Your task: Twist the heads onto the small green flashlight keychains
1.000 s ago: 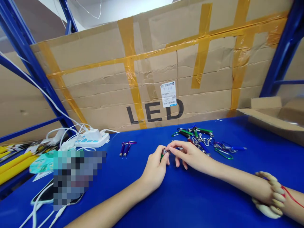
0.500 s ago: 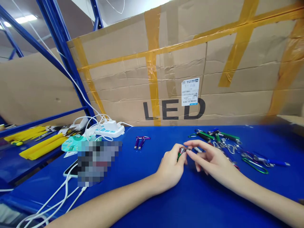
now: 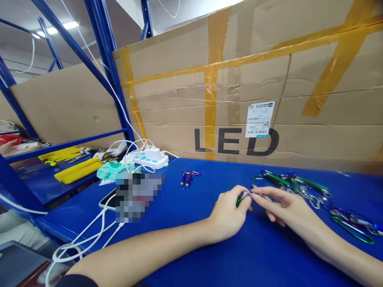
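My left hand (image 3: 228, 218) is closed round a small green metal flashlight (image 3: 239, 200), its silver end poking out past thumb and forefinger. My right hand (image 3: 289, 209) has thumb and forefinger pinched together right at that end. What sits between those fingertips is too small to make out. A silvery piece shows behind the right fingers; whether it is held I cannot tell. To the right lies a pile of green, black and blue mini flashlights (image 3: 311, 184) with carabiner clips. Two purple mini flashlights (image 3: 189, 180) on a clip lie left of my hands.
A large cardboard box (image 3: 179, 107) marked LED stands behind the blue table (image 3: 191, 255). At left are a white power strip (image 3: 157, 161), white cables (image 3: 89, 235), a phone (image 3: 107, 200) and a blurred-out patch. Yellow tubes (image 3: 78, 169) lie beyond a blue metal frame.
The view has swung left, so everything sits further right in the picture. Both hands keep nearly the same pose at the green flashlight's end, the silver tip still between them.
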A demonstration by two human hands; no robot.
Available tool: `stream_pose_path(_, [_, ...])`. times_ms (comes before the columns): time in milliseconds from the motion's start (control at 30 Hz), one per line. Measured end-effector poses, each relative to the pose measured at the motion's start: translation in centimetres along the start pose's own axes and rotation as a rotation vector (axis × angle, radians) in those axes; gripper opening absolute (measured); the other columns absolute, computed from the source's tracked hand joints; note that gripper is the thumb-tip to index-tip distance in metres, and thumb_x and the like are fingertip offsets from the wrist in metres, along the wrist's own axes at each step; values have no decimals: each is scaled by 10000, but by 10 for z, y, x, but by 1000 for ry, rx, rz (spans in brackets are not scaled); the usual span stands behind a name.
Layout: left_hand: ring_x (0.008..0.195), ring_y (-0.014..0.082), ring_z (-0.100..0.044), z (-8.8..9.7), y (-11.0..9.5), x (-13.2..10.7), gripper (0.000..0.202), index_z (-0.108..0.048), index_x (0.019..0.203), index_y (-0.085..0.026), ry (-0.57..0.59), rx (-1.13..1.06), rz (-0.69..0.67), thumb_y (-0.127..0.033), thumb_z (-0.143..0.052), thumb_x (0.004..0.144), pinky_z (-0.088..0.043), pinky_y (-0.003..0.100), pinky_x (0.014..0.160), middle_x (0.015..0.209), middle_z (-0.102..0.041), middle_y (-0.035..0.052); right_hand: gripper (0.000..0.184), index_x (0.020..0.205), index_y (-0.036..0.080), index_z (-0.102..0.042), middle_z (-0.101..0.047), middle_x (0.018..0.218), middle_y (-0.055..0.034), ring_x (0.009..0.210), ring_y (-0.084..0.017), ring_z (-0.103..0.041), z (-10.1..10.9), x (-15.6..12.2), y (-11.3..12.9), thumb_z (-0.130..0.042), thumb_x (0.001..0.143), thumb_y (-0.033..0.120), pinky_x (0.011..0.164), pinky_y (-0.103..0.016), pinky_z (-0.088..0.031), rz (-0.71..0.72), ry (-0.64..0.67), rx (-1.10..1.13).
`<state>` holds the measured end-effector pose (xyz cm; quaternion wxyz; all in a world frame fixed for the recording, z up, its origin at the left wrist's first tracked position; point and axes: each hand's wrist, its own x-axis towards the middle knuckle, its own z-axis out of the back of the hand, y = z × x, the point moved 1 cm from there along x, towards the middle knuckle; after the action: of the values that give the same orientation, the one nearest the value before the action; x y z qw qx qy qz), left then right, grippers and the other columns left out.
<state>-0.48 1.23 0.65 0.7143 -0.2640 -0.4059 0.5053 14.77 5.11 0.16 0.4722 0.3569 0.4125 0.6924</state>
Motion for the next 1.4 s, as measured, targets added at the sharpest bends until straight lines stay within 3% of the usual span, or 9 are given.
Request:
stream_pose_path(233, [794,160,-578,0,0,-2,221,-560,1006,-231,-48,-40,-21,-275,-369,904,-447,255,716,881,-633,0,482,815,192,-664,-476,461,2,393,-116,-356,-5,-1,-12,-677,575,611,423,-272,-224,-37,-43,36])
stream_pose_path(367, [752,164,-589,-2,3,-3,236,-543,1028,-239,-15,-38,-2,-317,-355,908,-458,270,711,793,-624,-6,416,722,226,-646,-486,478,-29,378,-124,-357,-7,0,-15,-624,641,633,407,-296,-225,-40,-18,75])
stream_pose_path(533, [731,162,-595,-4,6,-1,215,-532,995,-218,25,-59,24,-327,-372,903,-460,276,718,738,-617,-7,397,626,230,-588,-457,441,-4,352,-102,-338,-6,1,-18,-631,644,625,386,-265,-218,-51,67,58])
stream_pose_path(700, [737,162,-581,-3,7,1,172,-537,913,-208,24,-55,45,-320,-410,885,-441,262,680,764,-619,-6,386,613,195,-569,-489,474,21,375,-70,-346,-4,3,-19,-720,584,550,377,-204,-238,-47,141,110])
stream_pose_path(867, [668,128,-541,-2,1,2,132,-535,859,-192,40,-67,21,-270,-431,882,-413,228,652,689,-573,-25,401,681,164,-626,-555,611,-12,437,-67,-380,4,7,-15,-751,569,529,390,-206,-303,-40,123,234])
stream_pose_path(1100, [612,107,-470,-2,-6,5,164,-517,772,-168,82,-14,3,-263,-434,877,-372,193,580,667,-532,-28,417,712,144,-659,-572,632,-4,507,-76,-434,14,5,-4,-784,528,496,457,-207,-349,-71,144,346])
stream_pose_path(1267, [699,136,-517,-4,-8,7,142,-585,838,-169,71,51,-28,-243,-465,854,-403,220,671,769,-603,-1,397,731,151,-686,-626,761,-51,605,-110,-486,16,4,-3,-748,569,507,454,-203,-362,-60,126,384])
stream_pose_path(1400, [677,143,-526,-5,-8,7,171,-621,879,-171,83,48,-23,-257,-476,852,-405,222,649,751,-616,2,373,722,158,-682,-636,806,-61,627,-120,-505,16,2,-7,-732,603,508,424,-186,-353,-28,150,363])
